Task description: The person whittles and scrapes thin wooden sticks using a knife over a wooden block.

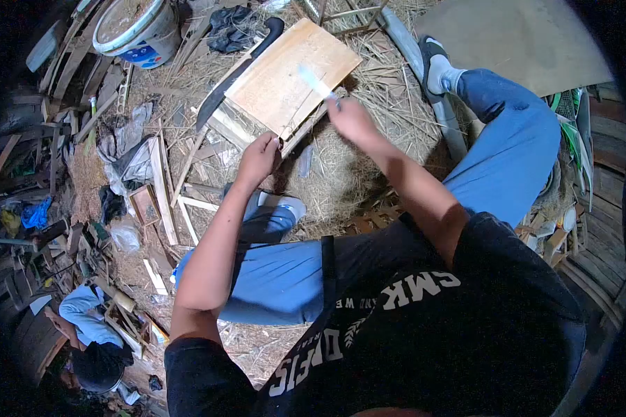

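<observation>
My right hand (352, 119) is closed around what looks like a small knife, its pale blade (316, 82) smeared by motion above a wooden board (292, 73). At the board's near corner, my left hand (257, 161) has its fingers pinched together on a small dark thing I cannot make out. A thin dark line runs over the board from near those fingertips toward the blade; whether it is a strip or a crack is unclear. Along the board's left side lies a machete (233, 87) with a black handle.
A dirty white bucket (138, 35) stands at the upper left. Straw and wood scraps (163, 187) cover the ground. A grey pipe (446, 121) runs beside my foot, near a flat sheet (522, 45). Another person (94, 333) sits at the lower left.
</observation>
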Motion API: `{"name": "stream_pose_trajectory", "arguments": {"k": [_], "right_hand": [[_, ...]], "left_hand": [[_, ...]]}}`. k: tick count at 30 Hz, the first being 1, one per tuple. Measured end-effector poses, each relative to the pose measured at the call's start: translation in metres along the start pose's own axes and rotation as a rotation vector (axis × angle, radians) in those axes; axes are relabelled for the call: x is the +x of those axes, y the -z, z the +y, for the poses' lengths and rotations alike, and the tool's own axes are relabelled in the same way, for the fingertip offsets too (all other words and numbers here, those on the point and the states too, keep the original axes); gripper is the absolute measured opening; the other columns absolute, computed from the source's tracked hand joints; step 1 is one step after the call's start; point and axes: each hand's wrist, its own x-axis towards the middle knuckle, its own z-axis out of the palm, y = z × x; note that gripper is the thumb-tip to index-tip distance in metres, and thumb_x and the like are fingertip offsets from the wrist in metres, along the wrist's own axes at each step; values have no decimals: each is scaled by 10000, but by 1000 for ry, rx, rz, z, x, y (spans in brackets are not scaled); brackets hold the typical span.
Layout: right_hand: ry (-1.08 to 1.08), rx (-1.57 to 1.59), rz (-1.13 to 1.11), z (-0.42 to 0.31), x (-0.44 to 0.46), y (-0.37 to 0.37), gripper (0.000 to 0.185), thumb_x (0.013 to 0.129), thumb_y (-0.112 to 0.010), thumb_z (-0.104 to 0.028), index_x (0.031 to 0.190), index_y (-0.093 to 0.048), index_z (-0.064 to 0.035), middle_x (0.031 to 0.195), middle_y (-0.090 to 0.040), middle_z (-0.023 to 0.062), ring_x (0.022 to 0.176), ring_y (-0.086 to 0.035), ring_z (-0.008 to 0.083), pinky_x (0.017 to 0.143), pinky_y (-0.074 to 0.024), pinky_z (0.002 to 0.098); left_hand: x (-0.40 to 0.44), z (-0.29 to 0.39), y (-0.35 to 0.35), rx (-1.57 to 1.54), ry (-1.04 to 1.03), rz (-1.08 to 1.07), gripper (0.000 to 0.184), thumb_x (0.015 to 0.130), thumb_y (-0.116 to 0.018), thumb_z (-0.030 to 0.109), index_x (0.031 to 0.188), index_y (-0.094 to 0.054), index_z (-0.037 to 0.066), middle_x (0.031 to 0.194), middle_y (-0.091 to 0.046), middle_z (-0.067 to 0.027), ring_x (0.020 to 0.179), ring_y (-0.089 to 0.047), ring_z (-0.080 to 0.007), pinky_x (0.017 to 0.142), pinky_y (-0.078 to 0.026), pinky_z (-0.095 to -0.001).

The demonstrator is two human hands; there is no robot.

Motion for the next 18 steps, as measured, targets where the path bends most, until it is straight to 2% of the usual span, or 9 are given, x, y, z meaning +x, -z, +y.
{"name": "stream_pose_trajectory", "arguments": {"k": [3, 5, 9, 11, 12, 14, 16, 17, 18], "right_hand": [[-47, 66, 91, -1, -8, -12, 543, 1006, -468, -470, 844, -721, -18, 804, -702, 218, 756, -688, 426, 707, -539, 520], [77, 80, -21, -5, -32, -44, 533, 1011, -482, -447, 798, -708, -14, 793, -707, 202, 682, -679, 410, 660, -541, 499], [204, 2, 11, -11, -28, -22, 534, 1016, -491, -430, 759, -692, -6, 734, -689, 207, 648, -677, 403, 627, -542, 487], [-92, 129, -115, -9, -6, 9, 549, 1018, -483, -433, 749, -686, 1, 683, -664, 222, 668, -682, 416, 637, -544, 498], [-72, 44, 39, -5, 2, 13, 562, 1021, -466, -449, 775, -698, 1, 696, -665, 234, 697, -688, 430, 652, -548, 507], [-43, 52, 13, -3, -12, -10, 566, 1018, -463, -461, 794, -706, -1, 735, -676, 240, 720, -689, 438, 677, -550, 516], [34, 52, -124, -10, -38, -39, 568, 1008, -461, -486, 843, -724, -10, 813, -681, 266, 789, -690, 453, 747, -554, 539], [85, -21, 12, -1, -35, -69, 565, 1003, -469, -488, 855, -723, -6, 804, -678, 269, 772, -687, 452, 745, -554, 534], [86, -4, -50, -5, -34, -54, 563, 1002, -468, -488, 866, -724, -5, 801, -681, 266, 764, -683, 457, 733, -551, 533]], "left_hand": [[4, -1, -1, -14, 62, -42, 239, 1030, -510, 226, 959, -601, 17, 798, -614, -174, 744, -598, -254, 758, -488, -381], [3, -9, -4, -37, 24, -12, 242, 1033, -510, 231, 956, -601, 21, 784, -613, -148, 733, -587, -223, 744, -488, -363], [3, -11, -5, -133, 132, -57, 246, 1037, -502, 236, 942, -589, 27, 756, -607, -103, 725, -581, -189, 732, -489, -351], [-5, 6, 1, -72, 52, -25, 246, 1036, -505, 240, 948, -577, 23, 762, -607, -150, 702, -574, -245, 730, -489, -368], [-6, 9, 2, 1, 37, -20, 243, 1036, -505, 244, 958, -569, 24, 778, -604, -184, 710, -578, -301, 730, -487, -386], [-7, 19, 2, 119, 10, 17, 229, 1036, -500, 254, 1000, -553, 34, 837, -588, -267, 784, -575, -455, 737, -480, -448], [-7, 24, 2, 120, 14, 17, 222, 1035, -497, 250, 1005, -551, 37, 839, -595, -267, 802, -582, -467, 736, -479, -462], [-9, 24, 1, 125, 23, 19, 215, 1034, -494, 245, 1011, -549, 39, 841, -601, -266, 821, -590, -480, 735, -478, -477], [-8, 23, 1, 124, 27, 26, 215, 1034, -494, 245, 1011, -549, 39, 841, -601, -266, 821, -590, -480, 735, -478, -477]]}}
